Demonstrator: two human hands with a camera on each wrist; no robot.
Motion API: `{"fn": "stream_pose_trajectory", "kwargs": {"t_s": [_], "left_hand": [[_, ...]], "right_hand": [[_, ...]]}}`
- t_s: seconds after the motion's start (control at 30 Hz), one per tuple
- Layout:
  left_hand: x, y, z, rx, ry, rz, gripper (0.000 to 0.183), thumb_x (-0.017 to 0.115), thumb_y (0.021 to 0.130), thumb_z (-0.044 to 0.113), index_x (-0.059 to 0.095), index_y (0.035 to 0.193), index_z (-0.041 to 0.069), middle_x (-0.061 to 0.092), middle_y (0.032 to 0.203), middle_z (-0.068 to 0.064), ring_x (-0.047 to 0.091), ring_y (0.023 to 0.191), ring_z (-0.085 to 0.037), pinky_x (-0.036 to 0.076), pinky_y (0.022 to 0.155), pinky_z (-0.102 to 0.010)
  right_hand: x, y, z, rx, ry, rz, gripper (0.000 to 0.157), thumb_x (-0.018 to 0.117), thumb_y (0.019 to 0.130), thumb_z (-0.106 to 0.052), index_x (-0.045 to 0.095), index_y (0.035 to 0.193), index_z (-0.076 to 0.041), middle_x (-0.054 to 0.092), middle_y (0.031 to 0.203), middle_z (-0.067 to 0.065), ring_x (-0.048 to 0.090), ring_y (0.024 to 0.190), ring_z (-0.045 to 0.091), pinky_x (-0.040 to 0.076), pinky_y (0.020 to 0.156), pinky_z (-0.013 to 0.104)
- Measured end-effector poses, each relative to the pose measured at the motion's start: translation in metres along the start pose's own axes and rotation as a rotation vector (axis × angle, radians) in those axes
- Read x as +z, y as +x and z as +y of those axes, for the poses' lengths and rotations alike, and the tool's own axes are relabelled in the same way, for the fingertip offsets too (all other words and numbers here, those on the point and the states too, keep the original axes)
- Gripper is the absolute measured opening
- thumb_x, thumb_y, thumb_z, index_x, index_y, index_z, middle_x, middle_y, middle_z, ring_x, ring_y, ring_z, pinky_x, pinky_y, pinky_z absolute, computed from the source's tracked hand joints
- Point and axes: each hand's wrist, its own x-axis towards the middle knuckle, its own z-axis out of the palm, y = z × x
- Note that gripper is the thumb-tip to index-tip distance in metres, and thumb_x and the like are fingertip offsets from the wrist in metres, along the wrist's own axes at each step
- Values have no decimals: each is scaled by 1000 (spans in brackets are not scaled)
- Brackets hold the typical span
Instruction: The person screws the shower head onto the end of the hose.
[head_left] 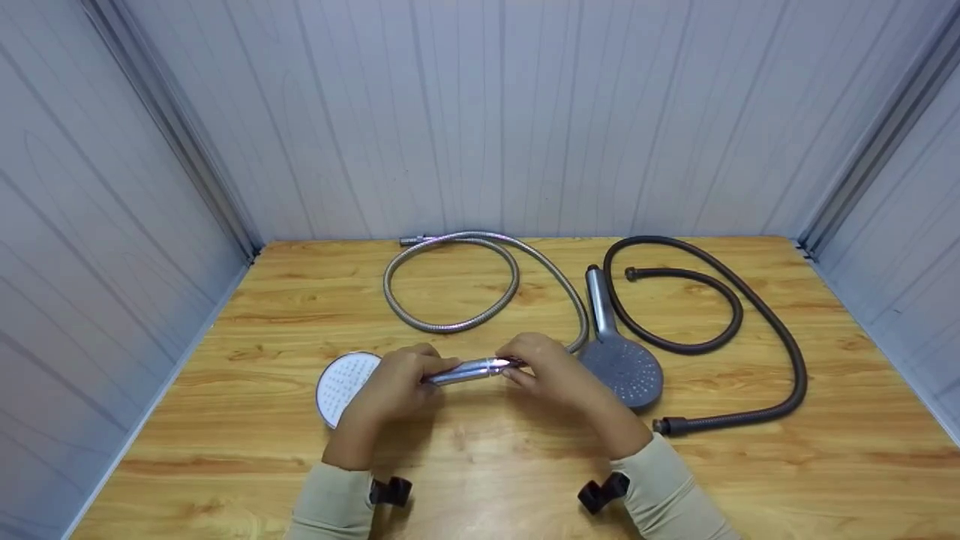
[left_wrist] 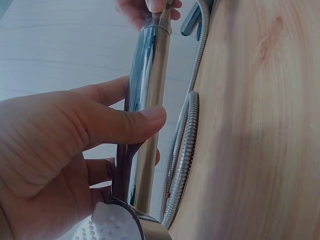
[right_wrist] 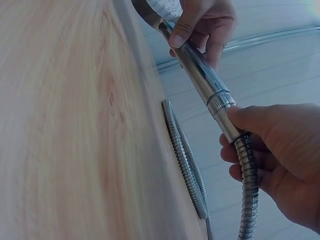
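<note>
My left grip (head_left: 397, 381) holds the shower handle (head_left: 466, 371); my right grip (head_left: 553, 373) pinches the hose fitting (right_wrist: 226, 123) at its end. I'd expect slippery, stiff metal, best held mid-handle; the hose (right_wrist: 247, 192) beyond my right grip should flex.

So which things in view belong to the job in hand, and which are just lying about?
In the job:
- chrome shower head with a white face, gripped by the left hand
- silver hose, its end fitting held at the handle by the right hand

Lying about:
- grey shower head
- dark hose
</note>
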Motion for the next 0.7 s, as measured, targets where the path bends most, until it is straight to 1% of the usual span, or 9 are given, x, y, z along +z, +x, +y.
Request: {"fn": "stream_pose_trajectory", "kwargs": {"t_s": [0.13, 0.27, 0.47, 0.57, 0.7], "left_hand": [[0, 0, 0, -21, -12, -19, 47, 68, 78, -8, 71, 121, 12, 66, 93, 0, 55, 77, -15, 49, 68, -32], [0, 1, 1, -26, -18, -27, 45, 69, 79, -8, 71, 121, 10, 66, 93, -1, 55, 78, -15, 49, 68, -32], [0, 0, 1, 4, -20, -4, 47, 67, 78, -11, 71, 119, 9, 67, 92, -2, 59, 78, -17, 50, 68, -33], [0, 1, 1, 18, -11, 9, 49, 65, 75, -13, 72, 118, 9, 67, 92, -2, 60, 78, -18, 51, 67, -33], [0, 1, 1, 18, 1, 15, 48, 67, 75, -12, 72, 118, 10, 67, 91, -2, 60, 77, -17, 51, 67, -33]], "right_hand": [[0, 0, 1, 10, 11, 23, 28, 77, 82, -5, 65, 108, -3, 63, 100, 8, 61, 92, 23, 50, 84, 36], [1, 0, 1, 16, 5, 42, 32, 77, 78, 1, 63, 107, -4, 61, 97, 7, 60, 89, 22, 51, 81, 35], [2, 0, 2, -1, -2, 61, 28, 76, 78, 2, 62, 100, -8, 60, 94, 4, 59, 89, 21, 50, 79, 34], [2, 0, 2, -3, 3, 57, 26, 76, 79, 1, 63, 100, -8, 61, 95, 4, 59, 89, 21, 50, 80, 35], [0, 0, 1, 6, 5, 39, 25, 75, 81, -1, 64, 102, -7, 62, 96, 5, 60, 91, 21, 50, 82, 34]]}}
